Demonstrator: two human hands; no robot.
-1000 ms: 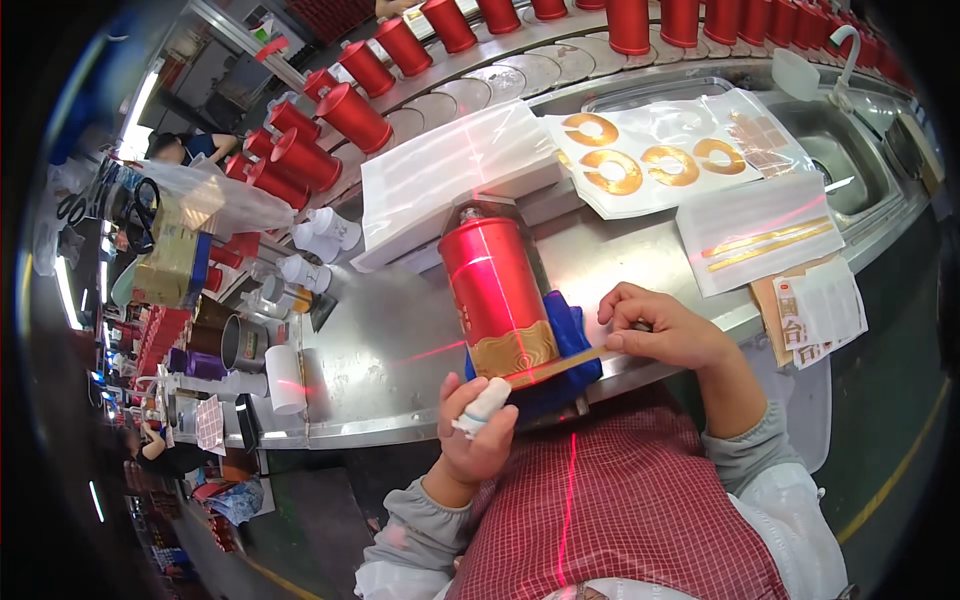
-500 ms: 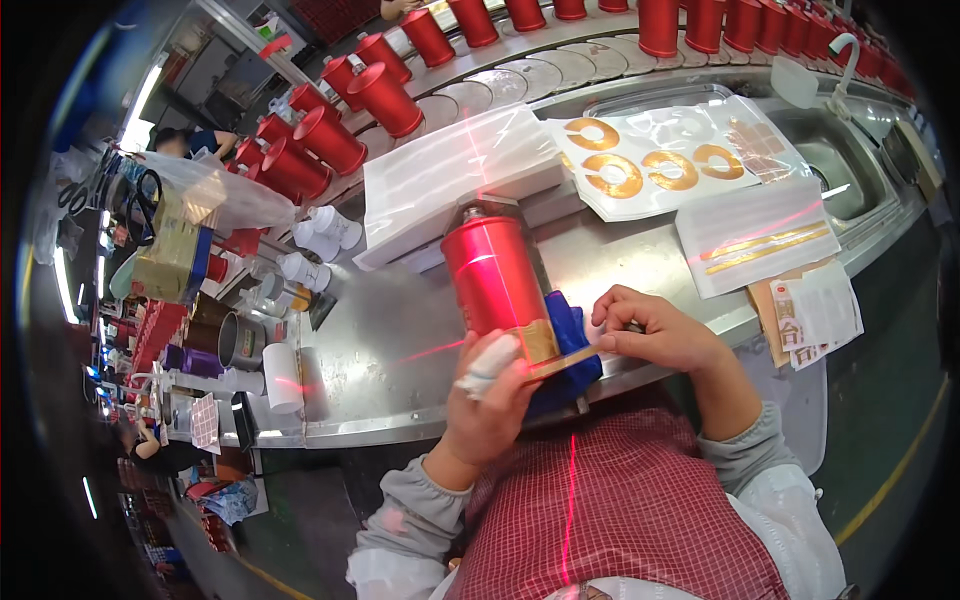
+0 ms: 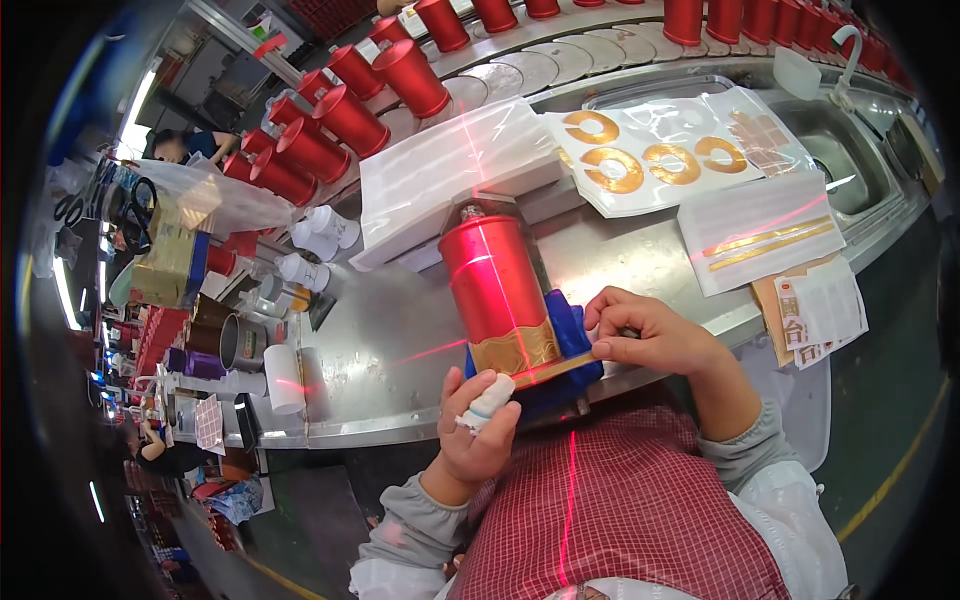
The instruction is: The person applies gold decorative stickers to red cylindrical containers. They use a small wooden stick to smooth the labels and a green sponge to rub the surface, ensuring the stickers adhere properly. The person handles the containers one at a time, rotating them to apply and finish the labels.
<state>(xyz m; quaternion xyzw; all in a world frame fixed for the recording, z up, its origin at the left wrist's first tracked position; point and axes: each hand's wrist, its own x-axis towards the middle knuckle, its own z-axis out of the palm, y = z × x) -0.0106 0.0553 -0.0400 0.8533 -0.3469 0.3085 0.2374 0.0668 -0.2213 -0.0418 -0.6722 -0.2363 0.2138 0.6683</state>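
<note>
A red bottle [image 3: 490, 275] lies tilted on a blue cloth-covered rest [image 3: 562, 375] at the near edge of the metal bench. Around its lower end runs a patterned gold band [image 3: 515, 348]. A narrow gold strip [image 3: 560, 367] reaches from the bottle's base toward my right hand [image 3: 645, 330], whose thumb and curled fingers pinch its end. My left hand [image 3: 478, 430] is just off the near left of the base, with loosely bent fingers apart and nothing visible in them. One of its fingers has a white wrapping [image 3: 490, 398].
White trays [image 3: 455, 185] lie behind the bottle. Sheets of gold ring labels [image 3: 670, 160] and a sheet with gold strips [image 3: 765, 245] are at right, near a sink [image 3: 850, 180]. Red bottles [image 3: 412, 80] stand along a conveyor [image 3: 520, 72]. A paper roll [image 3: 284, 380] stands at left.
My left hand has come down and away from the bottle, uncovering the gold band. My right hand stays at the strip's end. Bottles on the conveyor have shifted.
</note>
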